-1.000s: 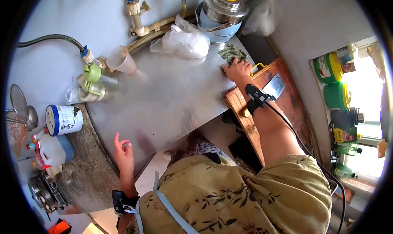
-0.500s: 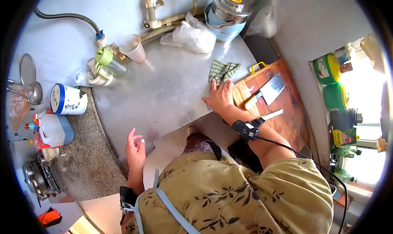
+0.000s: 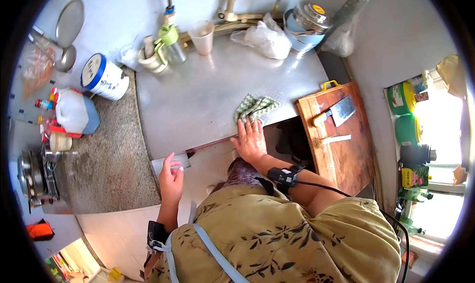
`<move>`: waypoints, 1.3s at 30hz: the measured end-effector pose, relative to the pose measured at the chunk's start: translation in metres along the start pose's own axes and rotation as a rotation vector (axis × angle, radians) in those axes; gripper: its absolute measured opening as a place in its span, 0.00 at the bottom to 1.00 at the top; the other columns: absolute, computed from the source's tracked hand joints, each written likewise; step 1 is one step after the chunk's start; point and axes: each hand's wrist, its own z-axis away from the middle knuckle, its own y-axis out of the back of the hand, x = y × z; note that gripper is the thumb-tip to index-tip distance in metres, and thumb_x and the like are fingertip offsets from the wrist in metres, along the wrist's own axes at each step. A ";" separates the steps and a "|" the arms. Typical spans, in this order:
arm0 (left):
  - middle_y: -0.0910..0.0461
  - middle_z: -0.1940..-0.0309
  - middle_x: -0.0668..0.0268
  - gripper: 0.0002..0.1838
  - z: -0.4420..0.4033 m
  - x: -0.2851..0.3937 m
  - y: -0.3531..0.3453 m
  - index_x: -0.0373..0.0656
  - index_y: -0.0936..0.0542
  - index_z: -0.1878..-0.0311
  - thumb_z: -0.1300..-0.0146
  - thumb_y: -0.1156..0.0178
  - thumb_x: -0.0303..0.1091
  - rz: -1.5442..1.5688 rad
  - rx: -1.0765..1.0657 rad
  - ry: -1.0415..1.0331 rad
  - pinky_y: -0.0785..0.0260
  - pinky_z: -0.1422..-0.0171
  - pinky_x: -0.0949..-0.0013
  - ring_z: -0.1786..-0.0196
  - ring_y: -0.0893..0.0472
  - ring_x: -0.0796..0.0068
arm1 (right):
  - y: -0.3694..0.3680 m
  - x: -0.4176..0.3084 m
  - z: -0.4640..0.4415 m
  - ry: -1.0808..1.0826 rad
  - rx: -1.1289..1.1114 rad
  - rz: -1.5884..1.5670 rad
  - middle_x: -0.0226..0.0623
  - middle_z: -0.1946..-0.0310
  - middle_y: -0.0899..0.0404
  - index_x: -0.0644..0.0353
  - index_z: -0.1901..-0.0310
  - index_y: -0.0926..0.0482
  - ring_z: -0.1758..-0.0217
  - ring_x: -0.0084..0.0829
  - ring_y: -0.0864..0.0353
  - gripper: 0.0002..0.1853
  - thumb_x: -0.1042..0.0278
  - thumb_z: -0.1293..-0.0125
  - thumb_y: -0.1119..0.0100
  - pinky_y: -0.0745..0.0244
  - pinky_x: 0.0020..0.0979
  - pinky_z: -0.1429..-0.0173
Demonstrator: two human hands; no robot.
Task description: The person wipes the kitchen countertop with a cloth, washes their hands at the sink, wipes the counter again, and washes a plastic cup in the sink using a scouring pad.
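My right hand (image 3: 250,140) presses its fingertips on a green-and-white checked cloth (image 3: 255,107), which lies bunched near the front edge of the metal countertop (image 3: 198,100). The fingers point forward over the cloth's near edge. In the air before the counter's front edge, left of my body, my left hand (image 3: 171,178) holds nothing, its fingers loosely bent and apart. To the right of the cloth is a wooden cutting board (image 3: 341,159) with a yellow handle. A cleaver (image 3: 339,112) lies on it beside a pale narrow strip (image 3: 336,139).
Along the back wall stand a plastic cup (image 3: 202,38), a green-topped bottle (image 3: 171,45), a white plastic bag (image 3: 267,39) and a blue pot (image 3: 304,28). A white tub (image 3: 105,77) and a jug (image 3: 75,110) stand on the left. Bottles line the window at right.
My right hand and the cloth have moved left and toward me, away from the cutting board to the counter's front edge. The view has shifted; my left hand stays raised.
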 end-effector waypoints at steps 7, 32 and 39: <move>0.23 0.62 0.61 0.23 0.030 -0.015 0.014 0.40 0.32 0.43 0.44 0.46 0.23 0.026 -0.001 0.079 0.31 0.64 0.73 0.71 0.25 0.75 | -0.016 -0.122 0.004 0.382 -0.174 -0.061 0.46 0.34 0.44 0.61 0.36 0.41 0.30 0.48 0.49 0.31 0.49 0.35 0.57 0.58 0.45 0.29; 0.22 0.63 0.61 0.17 0.033 -0.022 0.039 0.39 0.27 0.49 0.45 0.45 0.24 0.018 0.069 0.028 0.30 0.65 0.73 0.71 0.24 0.75 | 0.039 0.108 -0.054 0.046 0.265 -0.154 0.37 0.69 0.21 0.56 0.66 0.21 0.60 0.44 0.24 0.11 0.77 0.52 0.47 0.29 0.39 0.54; 0.22 0.63 0.61 0.17 -0.021 0.017 0.023 0.38 0.27 0.49 0.44 0.44 0.25 0.037 0.086 0.023 0.31 0.66 0.73 0.71 0.24 0.75 | 0.065 0.076 -0.153 -0.076 0.027 -0.529 0.42 0.63 0.21 0.51 0.49 0.28 0.56 0.47 0.24 0.19 0.69 0.45 0.51 0.29 0.39 0.52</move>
